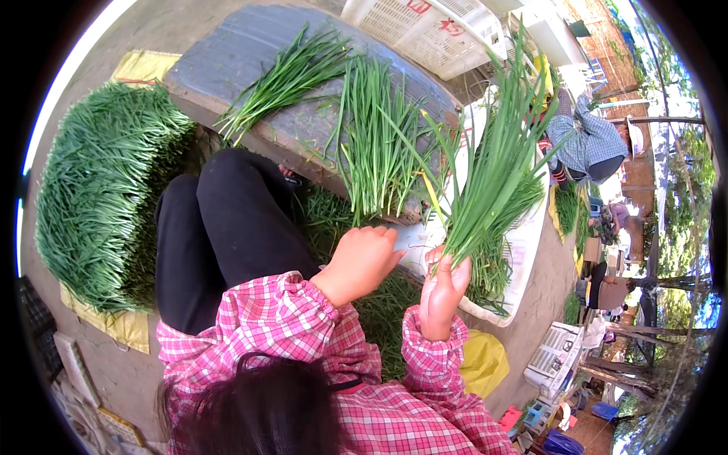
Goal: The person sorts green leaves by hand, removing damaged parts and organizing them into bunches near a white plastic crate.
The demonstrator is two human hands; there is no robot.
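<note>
Long flat green leaves, a bunch of garlic chives [493, 182], fan up and to the right from my right hand [445, 296]. The fingers of that hand are wrapped round the pale stem ends. Just left of the stems is my left hand [356, 262], closed, its back toward me; whatever its fingers hold is hidden. A loose bundle of chives [379, 136] lies on the grey covered board [235, 57] in front of my hands. Another, smaller bundle [292, 80] rests farther left on it. More chives [489, 277] fill a white crate [523, 254] beyond my right hand.
A big stacked heap of chives [106, 197] stands on yellow sacking [114, 326] at my left. Leaf scraps [379, 326] cover the ground below my hands. White crates [425, 30] stand behind the board. A yellow bag [483, 362] lies by my right forearm. Another person [588, 140] bends at the right.
</note>
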